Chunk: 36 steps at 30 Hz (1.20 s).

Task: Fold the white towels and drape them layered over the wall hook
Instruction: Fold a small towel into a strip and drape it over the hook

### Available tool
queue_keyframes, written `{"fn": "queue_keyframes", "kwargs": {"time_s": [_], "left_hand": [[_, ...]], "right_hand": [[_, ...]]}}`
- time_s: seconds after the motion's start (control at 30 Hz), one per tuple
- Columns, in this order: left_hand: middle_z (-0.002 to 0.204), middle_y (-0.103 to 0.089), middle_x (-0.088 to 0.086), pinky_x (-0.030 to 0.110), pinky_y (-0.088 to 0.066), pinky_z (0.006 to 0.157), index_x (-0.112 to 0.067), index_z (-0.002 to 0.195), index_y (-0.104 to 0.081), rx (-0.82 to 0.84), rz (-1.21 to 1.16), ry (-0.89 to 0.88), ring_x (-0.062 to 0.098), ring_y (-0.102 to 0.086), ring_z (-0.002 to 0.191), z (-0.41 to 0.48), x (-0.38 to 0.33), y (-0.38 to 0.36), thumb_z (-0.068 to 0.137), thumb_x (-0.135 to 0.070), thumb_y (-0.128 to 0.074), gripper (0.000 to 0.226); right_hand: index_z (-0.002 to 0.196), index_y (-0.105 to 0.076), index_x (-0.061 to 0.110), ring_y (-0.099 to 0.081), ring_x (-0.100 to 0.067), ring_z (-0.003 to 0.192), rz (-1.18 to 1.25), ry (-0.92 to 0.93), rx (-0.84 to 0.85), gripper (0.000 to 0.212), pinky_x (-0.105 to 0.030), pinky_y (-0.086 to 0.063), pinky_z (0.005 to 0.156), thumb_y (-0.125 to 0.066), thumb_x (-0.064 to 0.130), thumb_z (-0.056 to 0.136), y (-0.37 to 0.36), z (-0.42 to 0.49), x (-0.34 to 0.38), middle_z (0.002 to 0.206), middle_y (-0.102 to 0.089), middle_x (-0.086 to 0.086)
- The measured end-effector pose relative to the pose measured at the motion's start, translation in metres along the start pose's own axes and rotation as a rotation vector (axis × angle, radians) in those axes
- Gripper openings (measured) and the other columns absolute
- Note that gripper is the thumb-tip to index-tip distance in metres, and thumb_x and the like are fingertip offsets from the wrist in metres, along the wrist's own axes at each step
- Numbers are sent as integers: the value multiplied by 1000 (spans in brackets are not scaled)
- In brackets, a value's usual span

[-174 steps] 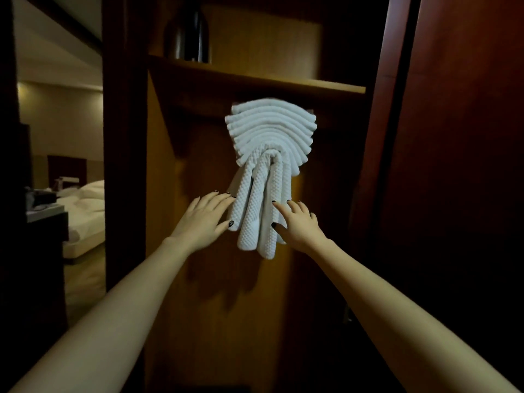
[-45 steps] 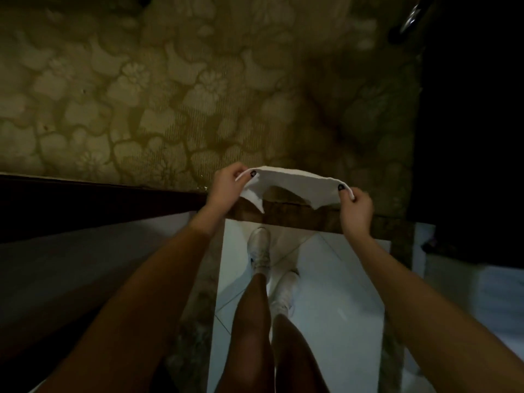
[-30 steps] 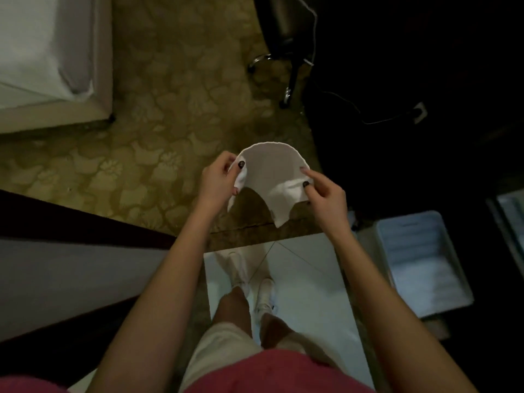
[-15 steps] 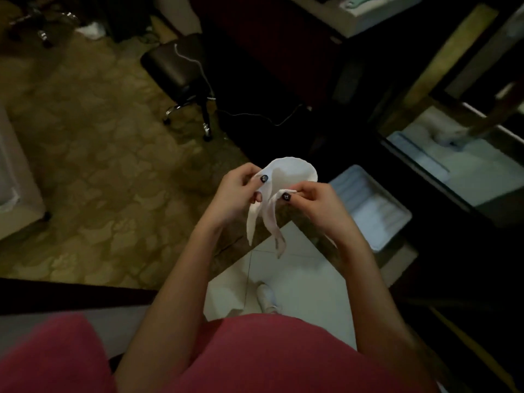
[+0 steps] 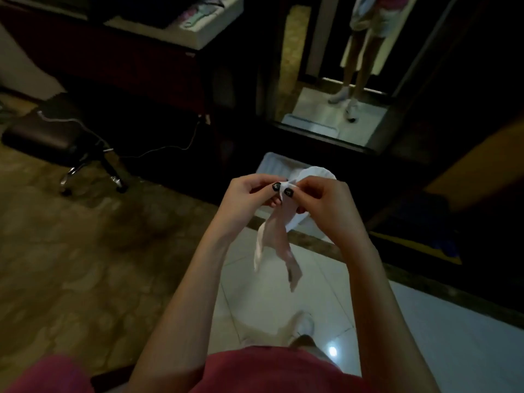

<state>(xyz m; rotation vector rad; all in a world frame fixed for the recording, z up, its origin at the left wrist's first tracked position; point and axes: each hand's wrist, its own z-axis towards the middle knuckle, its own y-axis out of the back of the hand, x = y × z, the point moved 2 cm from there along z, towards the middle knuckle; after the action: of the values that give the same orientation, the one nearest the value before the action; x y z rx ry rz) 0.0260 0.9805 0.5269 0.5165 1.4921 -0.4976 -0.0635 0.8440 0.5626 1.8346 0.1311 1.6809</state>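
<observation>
One white towel [image 5: 272,242] held in the air between two hands, above a dim floor.
The left hand [image 5: 249,199] and right hand [image 5: 326,205] meet thumb to thumb, each grip closed in a pinch on the cloth's top edge. The curled fingers hide much of the towel. A rounded loop shows behind the right hand and two loose ends hang below, blurred. Just behind the hands, one pale ribbed tray [image 5: 272,164] sits on the floor, half covered by them. Further off are one dark-seated stool [image 5: 42,129] with a trailing cable [image 5: 158,150], and a desk [image 5: 195,38] whose items are too dim to name. One mirror [image 5: 320,114] reflects two legs, cut off at the top edge.
</observation>
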Motion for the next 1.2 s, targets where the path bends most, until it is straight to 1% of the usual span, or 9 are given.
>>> {"fn": "queue_keyframes", "kwargs": {"time_s": [0.3, 0.43, 0.53, 0.6, 0.7, 0.87, 0.97, 1.1, 1.2], "left_hand": [[77, -72, -8, 14, -49, 63, -23, 96, -74, 238, -57, -75, 2, -62, 68, 0, -33, -92, 91, -9, -64, 18], [80, -71, -13, 13, -47, 63, -32, 95, -72, 304, 29, -155, -2, -61, 70, -3, -41, -143, 93, -9, -61, 25], [86, -69, -18, 13, -47, 69, -36, 95, -67, 316, 80, -216, -1, -63, 81, -7, -45, -185, 93, -7, -60, 29], [91, -68, -20, 14, -48, 76, -43, 93, -65, 298, 92, -270, 1, -63, 90, -11, -48, -213, 91, -9, -56, 35], [91, -69, -19, 12, -47, 76, -47, 86, -68, 285, 57, -290, 0, -63, 90, -17, -53, -254, 87, -11, -49, 40], [91, -68, -14, 18, -48, 77, -36, 89, -66, 290, -2, -241, 5, -63, 89, -19, -50, -323, 97, -3, -47, 39], [93, -66, -9, 20, -49, 74, -40, 92, -65, 303, -33, -214, 8, -62, 88, -16, -46, -363, 100, -10, -47, 36], [89, -67, -14, 14, -48, 69, -40, 90, -66, 326, -64, -212, 1, -63, 84, -17, -42, -423, 101, -13, -47, 35], [92, -67, -19, 11, -46, 75, -39, 91, -66, 323, -72, -254, -1, -62, 89, -16, -42, -468, 100, -12, -48, 33]], "right_hand": [[92, -72, 9, -67, -8, 72, -30, -93, -180, 17, -27, -55, 78, -64, 24, 93, 80, -57, -14, 78, -71, -2], [98, -72, 10, -63, -3, 69, -75, -118, -250, 17, -17, -52, 71, -63, 25, 94, 118, -85, -29, 75, -67, 5], [102, -72, 15, -65, -10, 70, -127, -144, -288, 18, -26, -56, 66, -64, 29, 94, 150, -109, -48, 76, -68, -1], [102, -70, 23, -64, -1, 65, -166, -165, -314, 16, -15, -49, 52, -66, 34, 92, 178, -125, -68, 70, -65, 6], [102, -68, 27, -60, 5, 62, -273, -264, -296, 17, -10, -43, 48, -67, 39, 89, 222, -147, -103, 72, -62, 13], [87, -66, 35, -46, -2, 76, -407, -345, -334, 8, -13, -32, 61, -65, 42, 90, 288, -181, -152, 93, -43, 10], [77, -63, 29, -46, 2, 90, -313, -315, -304, 18, -13, -34, 74, -64, 41, 91, 319, -201, -172, 108, -46, 11], [66, -58, 21, -52, -4, 61, -108, -251, -404, 30, -16, -40, 58, -69, 38, 87, 362, -230, -189, 71, -59, 2], [65, -57, 20, -52, -7, 58, -2, -213, -539, 28, -17, -40, 54, -72, 30, 86, 395, -250, -204, 65, -57, 1]]}}
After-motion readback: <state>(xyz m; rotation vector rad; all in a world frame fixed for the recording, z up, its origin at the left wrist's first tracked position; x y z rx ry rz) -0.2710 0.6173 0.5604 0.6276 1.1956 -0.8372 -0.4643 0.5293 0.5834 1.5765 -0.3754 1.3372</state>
